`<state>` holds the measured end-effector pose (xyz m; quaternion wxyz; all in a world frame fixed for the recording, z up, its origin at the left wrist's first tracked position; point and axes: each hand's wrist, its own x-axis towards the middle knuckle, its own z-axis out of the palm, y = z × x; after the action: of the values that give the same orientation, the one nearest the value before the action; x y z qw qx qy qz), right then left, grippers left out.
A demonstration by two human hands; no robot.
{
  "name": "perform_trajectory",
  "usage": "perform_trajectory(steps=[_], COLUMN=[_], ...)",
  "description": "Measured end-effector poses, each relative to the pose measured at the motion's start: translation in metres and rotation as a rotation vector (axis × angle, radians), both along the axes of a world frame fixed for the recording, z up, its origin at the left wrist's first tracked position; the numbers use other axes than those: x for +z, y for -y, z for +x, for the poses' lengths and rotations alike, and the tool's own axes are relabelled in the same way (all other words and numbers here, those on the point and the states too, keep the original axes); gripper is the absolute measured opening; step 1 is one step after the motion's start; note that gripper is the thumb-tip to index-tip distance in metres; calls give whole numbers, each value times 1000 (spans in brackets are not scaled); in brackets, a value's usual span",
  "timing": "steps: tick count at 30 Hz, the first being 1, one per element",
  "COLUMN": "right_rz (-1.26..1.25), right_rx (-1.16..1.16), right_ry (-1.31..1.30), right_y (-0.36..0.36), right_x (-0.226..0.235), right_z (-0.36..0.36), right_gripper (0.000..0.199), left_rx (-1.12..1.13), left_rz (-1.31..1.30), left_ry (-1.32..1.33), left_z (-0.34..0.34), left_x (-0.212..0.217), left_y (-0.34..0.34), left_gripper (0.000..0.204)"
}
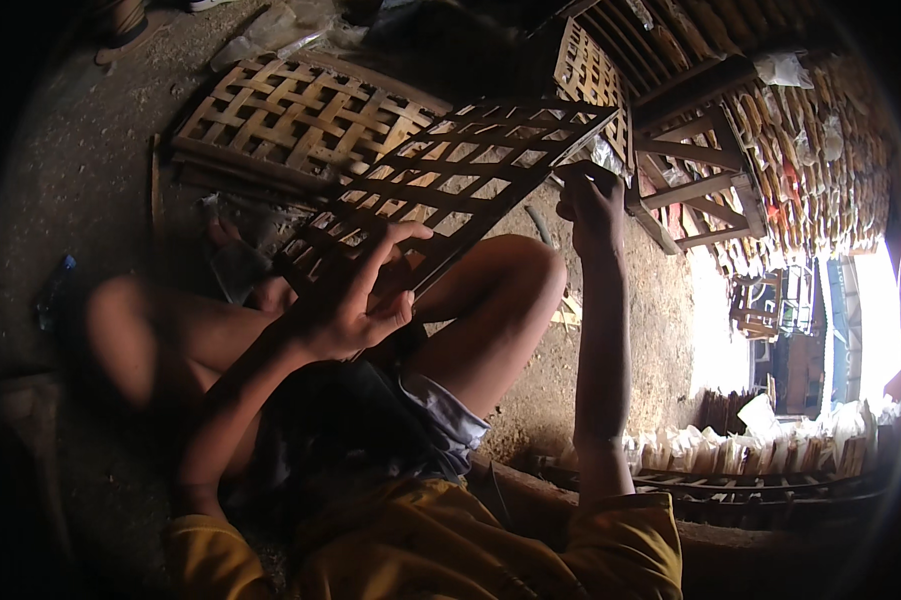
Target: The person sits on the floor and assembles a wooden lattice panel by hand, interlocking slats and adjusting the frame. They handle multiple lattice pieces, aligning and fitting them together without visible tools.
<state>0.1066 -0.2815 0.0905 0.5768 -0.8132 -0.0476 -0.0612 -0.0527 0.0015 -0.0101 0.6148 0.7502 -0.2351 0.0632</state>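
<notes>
Head view: a woven bamboo lattice panel (440, 180) is held over the knees, its long axis rising from lower left to upper right. Its near end is gripped by the left hand (355, 300), its far corner by the right hand (590, 205).

one head-worn fisheye view looks steeply down from close above the lap, onto the left hand (355, 305), right hand (592, 205) and lattice (450, 180); the dirt floor (90, 170) curves away toward the rim.
</notes>
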Motion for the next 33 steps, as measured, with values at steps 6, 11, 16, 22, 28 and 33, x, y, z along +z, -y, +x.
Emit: perform_trajectory(steps=[6, 11, 16, 22, 28, 33], right_rz=[-13, -466, -626, -346, -676, -812], right_rx=[-11, -136, -122, 90, 52, -48], right_ry=[-13, 298, 505, 403, 424, 462], right_y=[-4, -15, -74, -61, -56, -43], right_x=[1, -17, -33, -22, -2, 12], right_z=[-8, -17, -64, -49, -47, -21], right_gripper=[14, 9, 2, 7, 11, 9], left_rx=[-10, 8, 63, 47, 35, 31], left_rz=[-24, 25, -166, -135, -202, -110], left_ry=[-31, -6, -24, -37, -130, 11], left_z=[0, 0, 10, 10, 4, 7], left_x=[1, -2, 8, 7, 17, 7], left_y=[3, 3, -2, -15, -12, -14], left_gripper=[55, 56, 51, 54, 53, 53])
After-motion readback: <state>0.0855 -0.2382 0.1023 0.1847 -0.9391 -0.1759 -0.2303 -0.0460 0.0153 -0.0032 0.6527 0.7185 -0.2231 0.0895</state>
